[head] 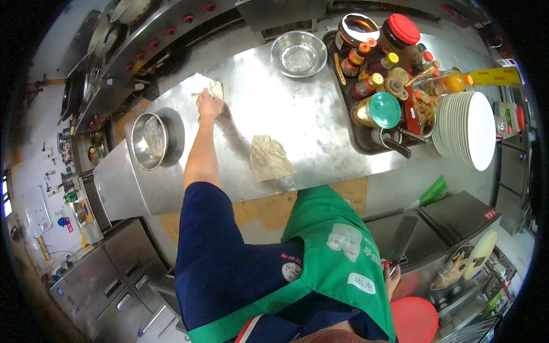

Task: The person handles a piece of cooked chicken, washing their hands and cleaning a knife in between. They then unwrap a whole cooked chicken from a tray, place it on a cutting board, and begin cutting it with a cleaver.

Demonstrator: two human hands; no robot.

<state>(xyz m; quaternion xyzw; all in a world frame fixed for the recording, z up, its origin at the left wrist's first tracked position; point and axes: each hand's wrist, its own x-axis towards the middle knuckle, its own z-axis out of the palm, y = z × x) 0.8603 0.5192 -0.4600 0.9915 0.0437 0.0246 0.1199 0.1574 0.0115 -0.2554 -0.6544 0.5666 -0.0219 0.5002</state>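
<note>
My left hand (209, 105) is pressed on a crumpled white cloth (206, 82) near the far left edge of the stainless steel table (296, 111). A second, beige cloth (270, 158) lies spread near the table's front edge, apart from both hands. At my right side, low in the view, my right hand (392, 281) grips a cleaver (404, 240), its broad blade angled up and away. Part of that hand is hidden behind my green apron (330, 231).
Steel bowls stand at the table's left (149, 141) and back (299, 53). A dark tray (364, 148) carries bottles and jars. Beside it rises a stack of white plates (461, 128). Behind on the right are a steel counter (454, 218) and a round red object (414, 319).
</note>
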